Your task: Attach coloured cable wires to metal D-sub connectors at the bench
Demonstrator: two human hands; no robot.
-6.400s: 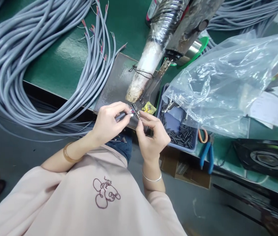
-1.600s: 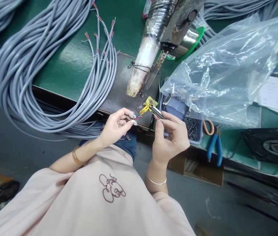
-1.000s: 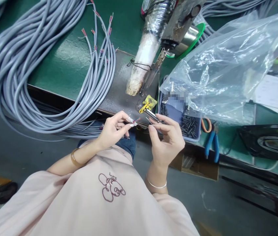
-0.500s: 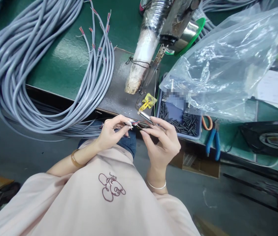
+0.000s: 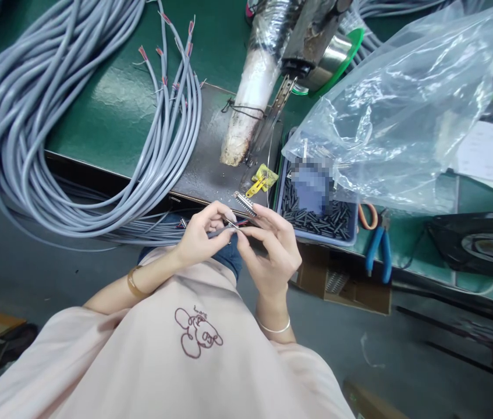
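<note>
In front of my body, at the bench edge, my left hand (image 5: 205, 233) is closed on the end of a grey cable (image 5: 218, 231), from which thin coloured wires (image 5: 241, 222) stick out. My right hand (image 5: 272, 244) holds a metal multi-pin connector (image 5: 245, 203) under its upper fingers. Its thumb and another finger meet close to the left fingertips, at a thin wire end. Whether they pinch that wire is too small to tell. Just beyond the connector, a yellow piece (image 5: 261, 180) lies on the dark plate (image 5: 211, 157).
A large grey cable bundle (image 5: 32, 116) covers the left bench. A soldering iron (image 5: 275, 110) and a wrapped white cylinder (image 5: 246, 99) point toward me. On the right are a blue bin (image 5: 353, 230) of black sleeves, a plastic bag (image 5: 394, 116), blue-handled pliers (image 5: 378, 250) and a black fan (image 5: 482, 247).
My right hand has moved left with the connector, which now sits further from me. The fingertips of both hands have come together, and the grey cable shows at the left thumb.
</note>
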